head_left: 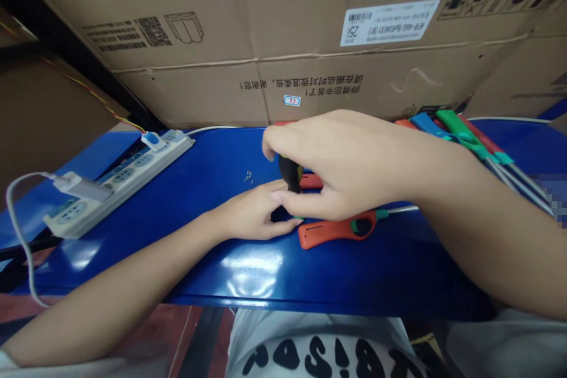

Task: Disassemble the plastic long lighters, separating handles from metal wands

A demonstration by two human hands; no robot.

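Observation:
My right hand [328, 159] is closed round the black-and-yellow handle of what looks like a screwdriver [290, 172], held upright; its tip is hidden. Beneath it, my left hand [261, 209] lies low over the table with its thumb stretched to the right. My right hand covers the other left fingers, and what they grip cannot be made out. Just beyond lies a red lighter body [312, 181], partly covered. Nearer to me rests an orange long-necked lighter [328, 231] with a green collar and black trigger. Several tiny screws [248, 176] lie left of my hands.
A white power strip [124, 180] with plugged-in chargers runs along the left of the blue table [186, 271]. Several coloured long-necked lighters [460, 130] lie at the right, beyond my right forearm. A large cardboard box [199, 88] stands along the back edge.

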